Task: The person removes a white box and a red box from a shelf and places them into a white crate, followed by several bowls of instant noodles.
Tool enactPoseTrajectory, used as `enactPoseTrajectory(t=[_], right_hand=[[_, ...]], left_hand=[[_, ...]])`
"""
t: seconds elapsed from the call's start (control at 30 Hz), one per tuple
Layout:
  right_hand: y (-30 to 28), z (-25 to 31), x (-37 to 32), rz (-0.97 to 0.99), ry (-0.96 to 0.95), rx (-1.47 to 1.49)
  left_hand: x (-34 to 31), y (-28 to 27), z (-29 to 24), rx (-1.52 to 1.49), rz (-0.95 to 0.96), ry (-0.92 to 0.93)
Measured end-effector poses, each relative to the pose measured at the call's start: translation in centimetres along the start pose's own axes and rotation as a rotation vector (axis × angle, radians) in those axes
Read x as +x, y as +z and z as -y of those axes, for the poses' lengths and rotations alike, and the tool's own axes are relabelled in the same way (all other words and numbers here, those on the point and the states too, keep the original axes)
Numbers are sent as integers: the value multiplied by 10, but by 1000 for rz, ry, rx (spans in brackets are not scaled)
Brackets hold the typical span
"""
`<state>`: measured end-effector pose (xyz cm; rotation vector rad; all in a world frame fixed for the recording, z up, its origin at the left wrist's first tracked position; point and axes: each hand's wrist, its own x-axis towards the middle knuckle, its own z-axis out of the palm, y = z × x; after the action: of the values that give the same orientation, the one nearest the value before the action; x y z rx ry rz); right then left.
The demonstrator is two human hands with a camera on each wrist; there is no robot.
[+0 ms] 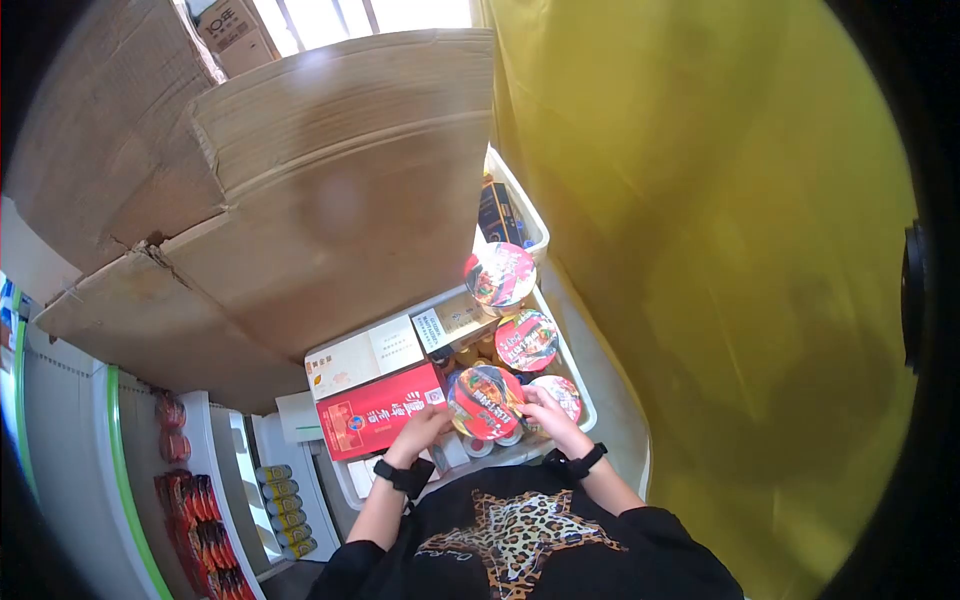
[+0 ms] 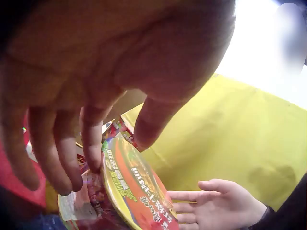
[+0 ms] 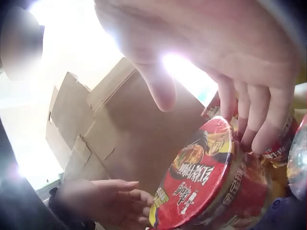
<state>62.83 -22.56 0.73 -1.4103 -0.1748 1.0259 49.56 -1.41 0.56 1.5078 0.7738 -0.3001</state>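
A red and yellow instant noodle bowl (image 1: 486, 402) with a printed lid sits between my two hands, over the near part of a white crate (image 1: 590, 408). My left hand (image 1: 424, 432) is at its left side, fingertips right at the wall below the lid in the left wrist view. On the opposite side is my right hand (image 1: 552, 418), its fingers nearly straight against the bowl and its thumb raised off the lid in the right wrist view. The lid is tilted in both wrist views. More noodle bowls (image 1: 527, 340) stand close beyond it.
Left of the bowl lie a red box (image 1: 380, 410) and a pale box (image 1: 365, 355). Tall cardboard (image 1: 340, 200) rises behind the crate. A yellow cloth (image 1: 700, 250) hangs on the right. Shelves with cans (image 1: 285, 510) and red packets (image 1: 200, 520) stand at the left.
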Motion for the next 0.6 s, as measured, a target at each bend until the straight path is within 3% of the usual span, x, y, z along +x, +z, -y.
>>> enactPoseTrajectory(t=[0.07,0.2,0.4,0.6], right_hand=[[-6,-1,12,67,126,28],[-9,-20,36,102,174,35],[-10,-26,59,162,249,205],[-6,-13,69,233,288,156]], left_hand=[[14,-2,-1,-47,-20,-117],[29,5,-5,-189,-103,-60],[64,17,19,-117,-250,-18],[51,34,-3,-100,-217,-29]])
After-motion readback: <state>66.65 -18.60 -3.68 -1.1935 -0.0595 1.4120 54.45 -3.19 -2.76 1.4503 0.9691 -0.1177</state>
